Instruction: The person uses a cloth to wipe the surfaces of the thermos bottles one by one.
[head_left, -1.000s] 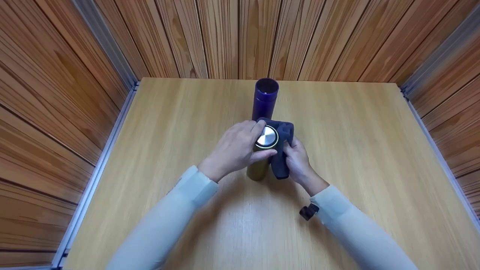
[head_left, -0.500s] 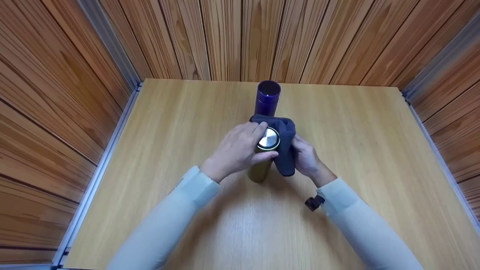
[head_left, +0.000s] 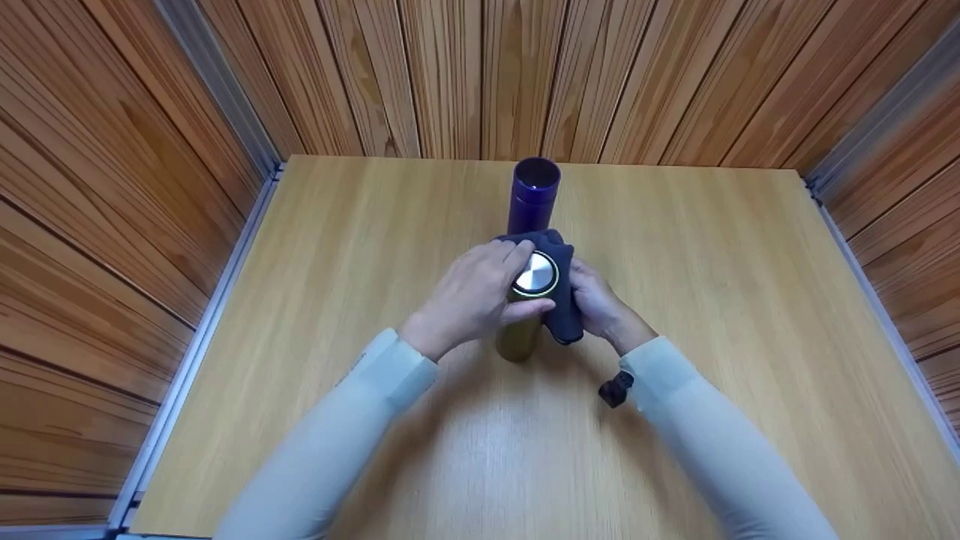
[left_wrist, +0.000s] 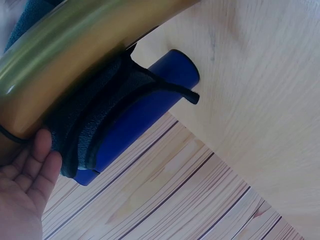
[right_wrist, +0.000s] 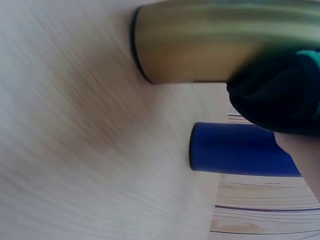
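Note:
A gold flask (head_left: 517, 339) with a silver lid (head_left: 535, 274) stands upright mid-table. My left hand (head_left: 472, 296) grips its upper part, fingers curled round the top. My right hand (head_left: 600, 304) holds a dark blue cloth (head_left: 561, 304) pressed against the flask's right side and wrapped over its far edge. The left wrist view shows the gold flask (left_wrist: 75, 55), the cloth (left_wrist: 100, 117) bunched behind it and my left hand (left_wrist: 25, 190) beside it. In the right wrist view, the cloth (right_wrist: 280, 95) covers the gold flask (right_wrist: 210, 45) near its top.
A blue flask (head_left: 534, 195) with an open top stands just behind the gold one, close to the cloth; it also shows as blue flask (left_wrist: 150, 107) and blue flask (right_wrist: 240, 148). The wooden table (head_left: 750, 300) is walled by wood panels on three sides.
My right hand has drawn in closer to the gold flask, and the cloth has slid up and round its far side. The left hand keeps its grip.

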